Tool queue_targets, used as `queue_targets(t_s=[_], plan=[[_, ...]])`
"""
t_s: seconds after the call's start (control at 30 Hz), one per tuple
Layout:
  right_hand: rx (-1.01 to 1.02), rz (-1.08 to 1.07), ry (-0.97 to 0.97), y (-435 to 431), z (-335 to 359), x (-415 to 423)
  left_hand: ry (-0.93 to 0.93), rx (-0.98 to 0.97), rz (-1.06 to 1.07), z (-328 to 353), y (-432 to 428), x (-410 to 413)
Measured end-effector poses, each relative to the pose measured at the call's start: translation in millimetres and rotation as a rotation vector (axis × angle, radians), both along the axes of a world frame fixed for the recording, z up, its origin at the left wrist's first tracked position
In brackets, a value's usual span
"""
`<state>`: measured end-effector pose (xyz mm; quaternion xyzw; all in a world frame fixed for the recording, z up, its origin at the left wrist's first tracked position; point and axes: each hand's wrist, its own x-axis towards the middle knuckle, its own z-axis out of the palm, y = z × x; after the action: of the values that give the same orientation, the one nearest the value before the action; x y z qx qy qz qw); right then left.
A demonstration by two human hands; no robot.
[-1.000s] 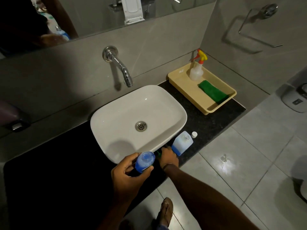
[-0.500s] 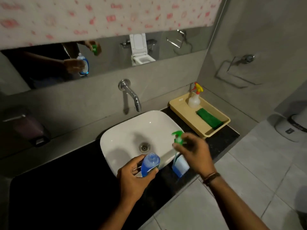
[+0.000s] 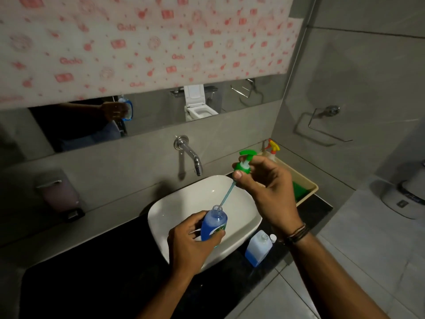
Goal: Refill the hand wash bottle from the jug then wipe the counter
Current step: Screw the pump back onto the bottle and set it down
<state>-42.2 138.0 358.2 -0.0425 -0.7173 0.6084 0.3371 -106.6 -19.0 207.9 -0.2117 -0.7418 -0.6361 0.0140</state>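
Note:
My left hand (image 3: 188,245) grips the hand wash bottle (image 3: 213,223), full of blue liquid, over the front of the white basin (image 3: 184,203). My right hand (image 3: 266,185) holds the green pump head (image 3: 243,162) above it. The tip of the pump's thin tube sits at the bottle's open mouth. The refill jug (image 3: 258,248), uncapped with blue liquid low inside, stands on the black counter (image 3: 103,277) right of the basin. Its small white cap (image 3: 273,237) lies beside it.
A beige tray (image 3: 308,184) at the counter's right end holds a green cloth (image 3: 299,191) and a spray bottle (image 3: 272,150). A wall tap (image 3: 190,153) reaches over the basin. A soap dispenser (image 3: 58,194) hangs on the left wall. A bin (image 3: 404,194) stands on the floor at right.
My right hand picked the green pump up from the counter and raised it; its tube now meets the bottle's mouth. The camera tilted up.

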Motion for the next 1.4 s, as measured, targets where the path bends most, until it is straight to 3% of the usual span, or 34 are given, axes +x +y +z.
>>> queue_targets(t_s=[0.43, 0.8, 1.0, 1.2, 1.4], plan=[[0.165, 0.068, -0.309, -20.5, -63.1, -9.2, 0.025, -0.054, -0.029, 4.5, -5.7, -8.6], [0.156, -0.180, -0.245, -32.9, -78.4, 3.0, -0.019, 0.015, -0.036, 2.3, -8.8, -9.3], [-0.007, 0.059, -0.279, -34.4, -78.1, 1.3, -0.008, 0.013, -0.033, 3.7, -7.1, -5.8], [-0.025, -0.110, -0.182, -31.3, -83.1, 9.2, -0.025, 0.011, -0.027, -2.3, -7.3, -6.4], [-0.041, -0.039, -0.221, -34.7, -81.3, 3.9, -0.021, -0.010, -0.047, -4.4, -3.7, -0.9]])
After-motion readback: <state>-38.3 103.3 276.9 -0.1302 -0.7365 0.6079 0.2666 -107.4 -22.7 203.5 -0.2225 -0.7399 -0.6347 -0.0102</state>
